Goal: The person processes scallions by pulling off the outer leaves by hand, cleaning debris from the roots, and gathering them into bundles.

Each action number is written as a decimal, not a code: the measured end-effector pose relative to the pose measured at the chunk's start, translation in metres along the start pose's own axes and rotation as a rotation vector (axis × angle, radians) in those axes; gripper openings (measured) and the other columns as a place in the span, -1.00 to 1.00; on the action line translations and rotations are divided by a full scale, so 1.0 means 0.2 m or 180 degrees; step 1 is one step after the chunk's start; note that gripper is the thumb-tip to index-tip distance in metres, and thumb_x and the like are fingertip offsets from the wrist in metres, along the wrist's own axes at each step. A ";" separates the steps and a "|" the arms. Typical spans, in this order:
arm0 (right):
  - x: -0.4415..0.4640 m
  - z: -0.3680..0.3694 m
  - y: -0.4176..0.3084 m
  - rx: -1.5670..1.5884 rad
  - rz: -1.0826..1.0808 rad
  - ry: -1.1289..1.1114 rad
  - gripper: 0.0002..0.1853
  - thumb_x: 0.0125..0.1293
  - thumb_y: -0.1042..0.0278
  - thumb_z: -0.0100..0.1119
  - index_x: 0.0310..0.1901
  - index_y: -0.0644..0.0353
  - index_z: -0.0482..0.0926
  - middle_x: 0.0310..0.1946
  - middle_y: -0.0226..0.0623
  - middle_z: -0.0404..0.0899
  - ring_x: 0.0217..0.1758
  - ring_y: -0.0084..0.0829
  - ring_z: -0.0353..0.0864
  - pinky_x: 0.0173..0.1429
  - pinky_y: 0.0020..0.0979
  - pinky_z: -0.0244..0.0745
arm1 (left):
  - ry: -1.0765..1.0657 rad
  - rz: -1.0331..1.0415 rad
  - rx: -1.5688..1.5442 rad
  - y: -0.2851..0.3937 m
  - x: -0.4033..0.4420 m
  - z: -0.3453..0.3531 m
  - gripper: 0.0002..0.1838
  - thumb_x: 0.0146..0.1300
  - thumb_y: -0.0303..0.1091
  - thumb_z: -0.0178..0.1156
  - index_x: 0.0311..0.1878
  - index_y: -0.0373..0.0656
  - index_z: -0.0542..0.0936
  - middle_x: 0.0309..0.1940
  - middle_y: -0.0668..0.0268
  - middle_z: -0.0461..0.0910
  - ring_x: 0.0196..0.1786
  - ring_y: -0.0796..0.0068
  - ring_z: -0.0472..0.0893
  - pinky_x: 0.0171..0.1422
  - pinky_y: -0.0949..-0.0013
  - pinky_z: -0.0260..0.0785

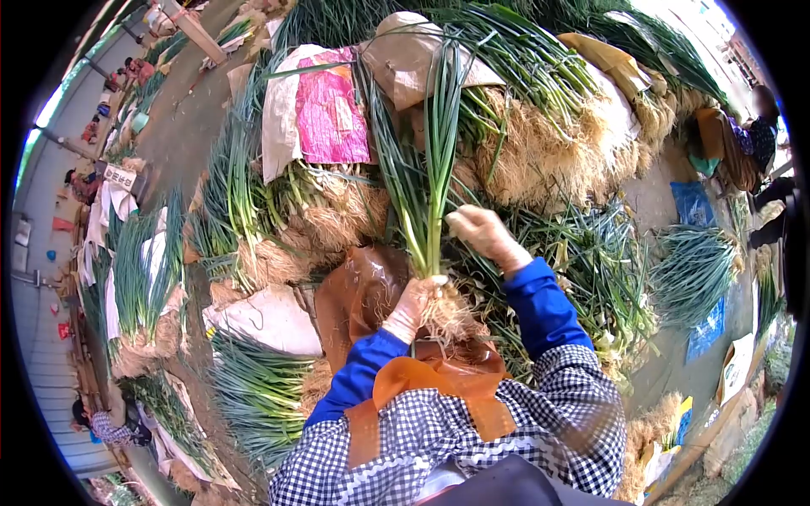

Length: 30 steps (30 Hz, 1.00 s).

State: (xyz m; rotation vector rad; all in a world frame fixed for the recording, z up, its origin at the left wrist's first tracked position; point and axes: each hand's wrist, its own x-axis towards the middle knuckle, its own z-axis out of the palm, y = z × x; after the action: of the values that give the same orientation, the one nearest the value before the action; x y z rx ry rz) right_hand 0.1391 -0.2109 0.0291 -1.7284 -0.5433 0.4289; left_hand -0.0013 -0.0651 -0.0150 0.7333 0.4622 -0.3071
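Observation:
My left hand (415,305) is wrapped round the lower stems of a bunch of green onions (436,169), just above the pale roots (447,314). The long green leaves point away from me. My right hand (487,236) is beside the stems, to their right, with its fingers curled; whether anything thin is between the fingertips cannot be made out. Beneath the bunch, a brown plastic apron (363,282) covers my lap.
Large piles of green onions with tangled roots (540,156) lie ahead. Loose leaves (591,261) are heaped to the right. A pink and white sack (333,110) rests on one pile. Tied onions (696,266) lie farther right, near another person (751,139).

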 end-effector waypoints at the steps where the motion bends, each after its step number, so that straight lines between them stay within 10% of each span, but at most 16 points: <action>1: -0.01 -0.09 -0.11 0.0585 0.0527 0.0468 -0.76 0.33 0.16 0.06 -0.29 0.18 0.53 -0.49 -0.48 0.48 -0.39 -0.60 0.47 -0.31 -0.54 0.41 | -0.0272 -0.0054 0.0151 0.06 -0.03 -0.03 -0.68 0.09 -0.40 0.22 -0.07 -0.17 0.46 -0.41 0.22 0.59 -0.37 0.35 0.61 -0.31 0.32 0.54; 3: 0.00 -0.38 -0.12 0.0954 -0.0006 0.1277 -0.78 0.28 0.18 0.14 -0.27 0.18 0.55 -0.49 -0.40 0.52 -0.43 -0.58 0.49 -0.32 -0.53 0.44 | -0.0867 0.0041 -0.0612 0.11 -0.06 -0.10 -0.70 0.09 -0.34 0.20 -0.13 -0.18 0.41 -0.44 0.32 0.50 -0.37 0.45 0.54 -0.17 0.37 0.45; 5: 0.06 -0.65 -0.07 -0.2308 -0.0963 0.1647 -0.75 0.22 0.16 0.19 -0.39 0.21 0.56 -0.50 -0.25 0.55 -0.38 -0.42 0.57 -0.28 -0.34 0.51 | -0.1683 0.0268 -0.1446 0.22 -0.15 -0.06 -0.71 0.10 -0.35 0.17 -0.12 -0.15 0.38 -0.45 0.37 0.46 -0.36 0.47 0.50 -0.11 0.34 0.41; 8: 0.26 -0.93 -0.21 -0.5544 0.0508 0.2526 -0.77 0.20 0.09 0.21 -0.55 -0.08 0.54 -0.64 -0.51 0.50 -0.59 -0.62 0.42 -0.43 -0.68 0.42 | -0.2302 0.0682 -0.1546 0.33 -0.17 0.04 -0.75 0.13 -0.39 0.13 -0.12 -0.13 0.37 -0.45 0.38 0.44 -0.37 0.48 0.49 -0.11 0.34 0.42; 10: 0.37 -1.17 -0.10 -0.4373 -0.0003 0.1834 -0.70 0.21 -0.03 0.16 -0.51 -0.03 0.59 -0.60 -0.43 0.54 -0.57 -0.51 0.47 -0.40 -0.53 0.45 | -0.1095 0.0649 -0.1133 0.30 -0.15 0.10 -0.74 0.12 -0.45 0.13 -0.10 -0.15 0.38 -0.43 0.35 0.47 -0.36 0.46 0.51 -0.09 0.32 0.44; 12: 0.38 -1.03 -0.21 -0.4611 0.1300 0.0705 -0.64 0.23 -0.08 0.11 -0.40 0.07 0.62 -0.53 -0.27 0.59 -0.46 -0.34 0.56 -0.30 -0.34 0.49 | -0.1017 0.0101 -0.1740 0.10 0.11 -0.11 -0.65 0.06 -0.55 0.17 -0.04 -0.22 0.41 -0.38 0.28 0.49 -0.24 0.38 0.55 -0.03 0.24 0.49; 14: 0.31 -0.91 -0.31 -0.3761 0.1189 0.0384 -0.59 0.28 -0.04 -0.05 -0.13 0.13 0.58 -0.28 -0.15 0.61 -0.19 -0.30 0.61 -0.12 -0.31 0.52 | -0.1018 0.0215 -0.1890 0.04 0.11 0.02 -0.68 0.08 -0.55 0.15 -0.06 -0.22 0.43 -0.24 0.18 0.53 -0.21 0.32 0.55 -0.01 0.20 0.51; 17: 0.08 -0.59 -0.07 0.1062 0.1546 0.0365 -0.65 0.25 0.07 0.13 -0.11 0.18 0.56 -0.29 -0.27 0.62 -0.28 -0.41 0.58 -0.07 -0.31 0.51 | -0.0888 -0.0052 -0.1579 0.00 0.06 0.12 -0.76 0.11 -0.54 0.14 -0.11 -0.22 0.47 -0.10 0.09 0.54 -0.30 0.40 0.54 -0.10 0.31 0.49; 18: -0.11 -0.40 -0.31 -0.0019 0.1035 0.0184 -0.66 0.25 0.07 0.14 -0.16 0.22 0.56 -0.32 -0.26 0.62 -0.28 -0.45 0.57 -0.07 -0.34 0.50 | -0.1367 -0.0262 -0.1632 -0.06 0.12 0.03 -0.78 0.12 -0.52 0.15 -0.13 -0.23 0.49 -0.12 0.11 0.56 -0.40 0.53 0.54 -0.21 0.46 0.49; 21: -0.29 -0.09 -0.05 0.0822 0.1261 -0.0564 -0.62 0.24 0.12 0.18 -0.07 0.27 0.55 -0.34 -0.38 0.61 -0.25 -0.53 0.55 0.03 -0.44 0.41 | -0.0386 -0.0127 -0.0600 -0.11 0.11 0.13 -0.81 0.07 -0.49 0.24 -0.22 -0.26 0.55 -0.51 0.37 0.54 -0.52 0.62 0.49 -0.42 0.61 0.39; 30: -0.29 0.23 0.15 0.1568 0.0566 0.1302 -0.81 0.34 0.30 0.04 -0.42 0.16 0.49 -0.61 -0.58 0.33 -0.54 -0.70 0.26 -0.44 -0.60 0.20 | -0.0187 -0.0255 -0.1131 -0.28 0.23 -0.14 -0.75 0.11 -0.43 0.19 -0.15 -0.33 0.50 -0.31 0.15 0.58 -0.28 0.31 0.60 -0.13 0.25 0.55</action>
State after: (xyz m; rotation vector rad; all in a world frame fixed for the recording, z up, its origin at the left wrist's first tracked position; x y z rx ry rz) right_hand 0.0699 -0.2119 -0.0099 -1.3356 0.0178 0.2898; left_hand 0.0062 -0.0897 -0.0871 0.3596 0.4756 -0.3105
